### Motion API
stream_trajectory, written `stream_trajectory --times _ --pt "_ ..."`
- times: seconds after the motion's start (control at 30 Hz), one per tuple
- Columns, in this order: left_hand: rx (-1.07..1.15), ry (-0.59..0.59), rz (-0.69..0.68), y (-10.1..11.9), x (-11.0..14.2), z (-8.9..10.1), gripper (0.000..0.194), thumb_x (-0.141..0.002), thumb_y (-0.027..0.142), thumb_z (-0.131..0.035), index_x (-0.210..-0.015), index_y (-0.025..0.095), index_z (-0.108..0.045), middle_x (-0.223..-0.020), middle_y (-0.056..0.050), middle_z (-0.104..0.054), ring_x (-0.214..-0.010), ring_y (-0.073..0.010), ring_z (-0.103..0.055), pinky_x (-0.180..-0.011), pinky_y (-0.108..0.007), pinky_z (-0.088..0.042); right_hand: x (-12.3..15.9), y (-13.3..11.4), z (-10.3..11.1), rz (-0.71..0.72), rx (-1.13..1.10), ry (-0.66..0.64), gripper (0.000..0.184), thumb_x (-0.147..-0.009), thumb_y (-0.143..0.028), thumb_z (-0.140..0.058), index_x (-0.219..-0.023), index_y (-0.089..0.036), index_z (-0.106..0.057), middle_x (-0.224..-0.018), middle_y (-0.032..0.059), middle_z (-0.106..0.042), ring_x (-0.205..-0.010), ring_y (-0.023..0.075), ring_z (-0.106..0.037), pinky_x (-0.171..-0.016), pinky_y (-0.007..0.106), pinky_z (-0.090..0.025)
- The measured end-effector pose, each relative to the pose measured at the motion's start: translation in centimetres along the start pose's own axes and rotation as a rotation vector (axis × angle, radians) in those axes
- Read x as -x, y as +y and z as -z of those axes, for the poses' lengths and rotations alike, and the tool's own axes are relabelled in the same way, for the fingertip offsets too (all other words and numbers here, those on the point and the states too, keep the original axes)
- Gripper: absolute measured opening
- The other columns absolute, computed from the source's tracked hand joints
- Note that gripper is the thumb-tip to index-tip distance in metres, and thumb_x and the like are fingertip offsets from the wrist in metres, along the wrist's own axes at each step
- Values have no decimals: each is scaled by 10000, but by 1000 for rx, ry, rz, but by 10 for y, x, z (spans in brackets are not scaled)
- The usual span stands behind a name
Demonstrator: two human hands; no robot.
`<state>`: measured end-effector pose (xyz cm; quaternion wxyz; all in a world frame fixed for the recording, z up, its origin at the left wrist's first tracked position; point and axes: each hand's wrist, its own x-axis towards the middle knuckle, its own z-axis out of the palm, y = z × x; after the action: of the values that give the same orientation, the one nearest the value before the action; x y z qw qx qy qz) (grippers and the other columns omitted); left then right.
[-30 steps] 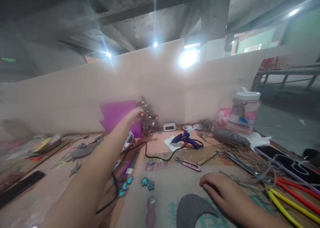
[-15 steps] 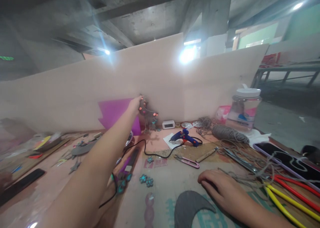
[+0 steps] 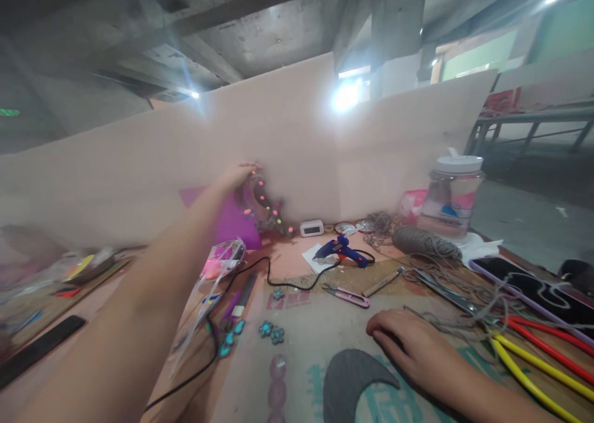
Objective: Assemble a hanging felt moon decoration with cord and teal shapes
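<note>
My left hand (image 3: 248, 168) reaches far forward with its fingers closed on the upper end of a dark crescent-shaped ornament (image 3: 262, 197). Small pink, orange and yellow balls dot the ornament, which stands close to the pale partition and is a little blurred. My right hand (image 3: 406, 346) rests on the work surface, loosely curved, with a gap between thumb and fingers and nothing in it. Beside it lies a plain grey crescent (image 3: 343, 380). Small turquoise flower pieces (image 3: 271, 332) are on the mat to the left.
A blue glue gun (image 3: 343, 252) lies on white paper, its black cable running left. Pink thread snips (image 3: 348, 295) and large scissors (image 3: 450, 296) lie nearby. Grey yarn (image 3: 424, 242), a phone (image 3: 533, 287) and a water bottle (image 3: 450, 197) are at right. A small white clock (image 3: 312, 228) stands behind.
My left hand has moved slightly left and up with the ornament, whose curve now shows more plainly. A clear-wrapped pink item has come into view beside my forearm. My right hand stays put.
</note>
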<state>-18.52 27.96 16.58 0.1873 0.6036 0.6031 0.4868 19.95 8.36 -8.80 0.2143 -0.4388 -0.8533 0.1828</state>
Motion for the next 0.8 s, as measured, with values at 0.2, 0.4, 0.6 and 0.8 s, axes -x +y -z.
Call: stream_trajectory --times 0.2,0.4,0.6,0.8 --pt "77 -18 78 -19 39 -6 302 -970 408 -573 -1054 127 -640 -834 -18 -657 -638 -108 -601 -610 -264 -532 -1 4 -3 21 17 -10 280 -993 -321 -428 -986 -235 -694 -999 71 -733 -927 239 -670 -844 385 -507" --pt "117 -156 165 -31 101 -31 359 -945 440 -505 -1093 144 -643 -527 67 -454 -365 -62 -361 -401 -190 -307 -1 0 -1 -19 24 -34 321 -1008 -357 -385 -1035 -240 -683 -1043 80 -730 -974 253 -670 -876 418 -507" --pt "-70 -449 222 -72 180 -80 265 -904 379 -613 -984 146 -710 -728 -29 -656 -559 -114 -593 -522 -230 -485 -1 -5 5 5 50 -46 329 -1010 -344 -377 -1013 -221 -683 -1030 87 -733 -972 248 -674 -899 421 -499" --pt "-368 -403 77 -91 133 -112 301 -956 339 -606 -1197 160 -629 -1225 -103 -641 -1051 -216 -642 -915 -431 -558 -2 -8 7 8 44 -60 329 -1008 -336 -379 -1019 -213 -684 -1031 82 -736 -972 251 -673 -894 429 -496"
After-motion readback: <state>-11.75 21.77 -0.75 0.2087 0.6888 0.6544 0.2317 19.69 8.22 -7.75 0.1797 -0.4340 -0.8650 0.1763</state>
